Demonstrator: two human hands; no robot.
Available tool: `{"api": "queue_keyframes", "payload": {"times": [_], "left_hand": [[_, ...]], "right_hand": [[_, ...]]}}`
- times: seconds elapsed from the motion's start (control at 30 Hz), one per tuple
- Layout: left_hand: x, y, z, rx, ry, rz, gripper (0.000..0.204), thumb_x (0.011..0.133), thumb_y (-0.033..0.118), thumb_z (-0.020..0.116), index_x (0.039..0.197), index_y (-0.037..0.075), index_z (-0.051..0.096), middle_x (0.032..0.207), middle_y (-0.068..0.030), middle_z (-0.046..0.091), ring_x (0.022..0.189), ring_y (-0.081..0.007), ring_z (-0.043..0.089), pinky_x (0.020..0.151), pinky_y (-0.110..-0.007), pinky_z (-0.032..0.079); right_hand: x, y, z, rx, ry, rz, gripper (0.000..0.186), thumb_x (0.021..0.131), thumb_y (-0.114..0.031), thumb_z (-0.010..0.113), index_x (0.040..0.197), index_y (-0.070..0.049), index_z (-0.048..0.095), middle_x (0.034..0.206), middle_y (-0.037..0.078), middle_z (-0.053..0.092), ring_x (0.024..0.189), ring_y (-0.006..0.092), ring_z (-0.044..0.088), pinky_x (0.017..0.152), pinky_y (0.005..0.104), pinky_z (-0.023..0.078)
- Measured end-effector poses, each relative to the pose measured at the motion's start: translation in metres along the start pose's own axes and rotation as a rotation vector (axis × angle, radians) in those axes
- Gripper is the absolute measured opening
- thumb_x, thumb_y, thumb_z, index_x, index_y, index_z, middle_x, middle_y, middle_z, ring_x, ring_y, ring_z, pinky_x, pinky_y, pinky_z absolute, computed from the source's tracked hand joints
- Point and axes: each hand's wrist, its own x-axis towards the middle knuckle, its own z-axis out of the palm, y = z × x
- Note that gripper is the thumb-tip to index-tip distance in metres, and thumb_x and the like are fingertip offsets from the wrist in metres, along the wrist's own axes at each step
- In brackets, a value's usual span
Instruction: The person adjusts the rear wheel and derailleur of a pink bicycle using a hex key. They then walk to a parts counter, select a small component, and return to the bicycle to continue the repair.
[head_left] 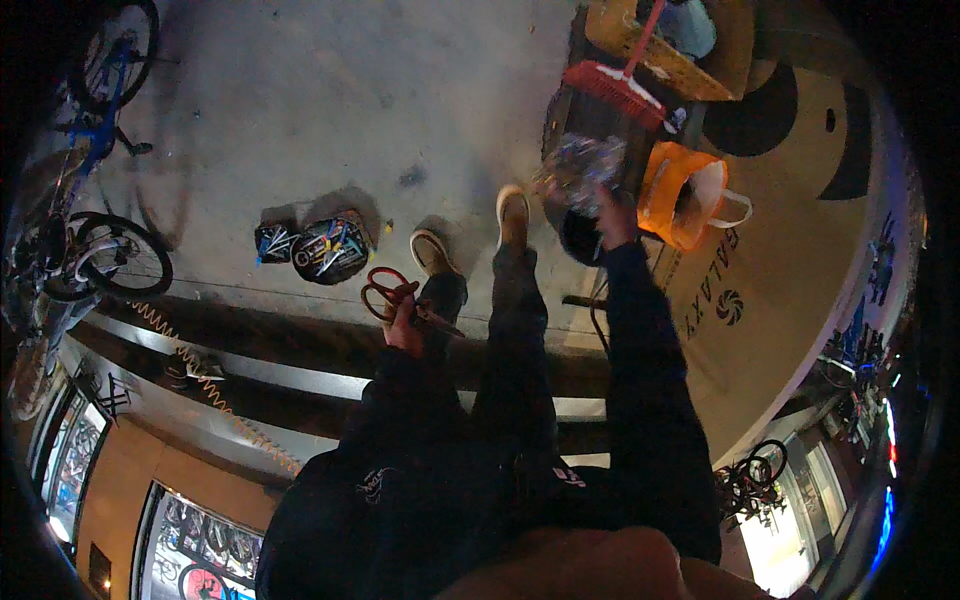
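A pair of scissors with red handles is in my left hand, its blades pointing toward my legs. The fingers are wrapped round the scissors near the handles. Farther out on the right, my right hand is closed on crumpled clear plastic wrap. The plastic hangs over the edge of a dark bin, partly covered by my hand and sleeve. Just right of that hand is an orange bag with a pale handle, its mouth open.
A round container of tools and a smaller dark box sit on the floor at left. Beyond the bag are a red broom and a yellowish box. A large cardboard panel lies right; a blue bicycle is far left.
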Motion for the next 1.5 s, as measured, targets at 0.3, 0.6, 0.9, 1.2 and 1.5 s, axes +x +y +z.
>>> {"api": "queue_keyframes", "payload": {"times": [0.3,0.6,0.9,1.2,1.5], "left_hand": [[-0.004,0.056,0.075,0.088,0.088,0.064,0.028,0.105,0.020,0.058,0.129,0.010,0.064,0.126,-0.0078,0.067,0.090,-0.0213,0.064,0.076,-0.036,0.055],[-0.031,0.046,0.129,-0.038,0.170,0.126,0.032,0.101,0.014,0.064,0.132,0.006,0.063,0.124,-0.0073,0.069,0.096,-0.0197,0.068,0.080,-0.037,0.057],[-0.076,0.044,0.114,0.099,0.297,0.201,0.038,0.097,0.009,0.066,0.132,0.000,0.054,0.118,-0.0089,0.065,0.100,-0.0196,0.066,0.087,-0.033,0.054],[-0.161,0.079,-0.004,1.145,0.344,0.756,0.055,0.074,0.008,0.075,0.127,0.016,0.062,0.135,-0.0130,0.059,0.119,-0.0392,0.061,0.100,-0.050,0.051],[-0.170,0.054,-0.192,1.002,0.526,0.540,0.077,0.079,0.014,0.075,0.150,0.017,0.045,0.145,-0.0174,0.049,0.133,-0.0412,0.047,0.109,-0.052,0.043]], "right_hand": [[0.248,-0.208,-0.184,-0.125,0.218,-0.468,0.037,0.090,-0.028,0.071,0.123,-0.012,0.068,0.096,0.007,0.067,0.079,0.0232,0.062,0.068,0.0371,0.051],[0.367,-0.286,-0.218,-1.222,0.357,-0.929,0.043,0.098,-0.028,0.057,0.135,-0.008,0.060,0.113,0.023,0.069,0.103,0.0409,0.067,0.086,0.0500,0.055],[0.040,-0.093,0.062,-0.315,-0.942,0.093,0.035,0.104,-0.041,0.056,0.109,-0.008,0.069,0.076,0.004,0.062,0.062,0.0161,0.055,0.055,0.0341,0.045],[-0.332,-0.117,0.143,-0.594,-1.337,0.484,0.046,0.099,-0.058,0.061,0.097,-0.013,0.069,0.064,-0.005,0.052,0.049,0.0059,0.037,0.046,0.0257,0.029],[-0.413,0.009,0.278,-0.744,-1.229,0.073,0.030,0.102,-0.037,0.060,0.097,-0.009,0.069,0.072,-0.002,0.056,0.046,0.0073,0.032,0.043,0.0275,0.026]]}}
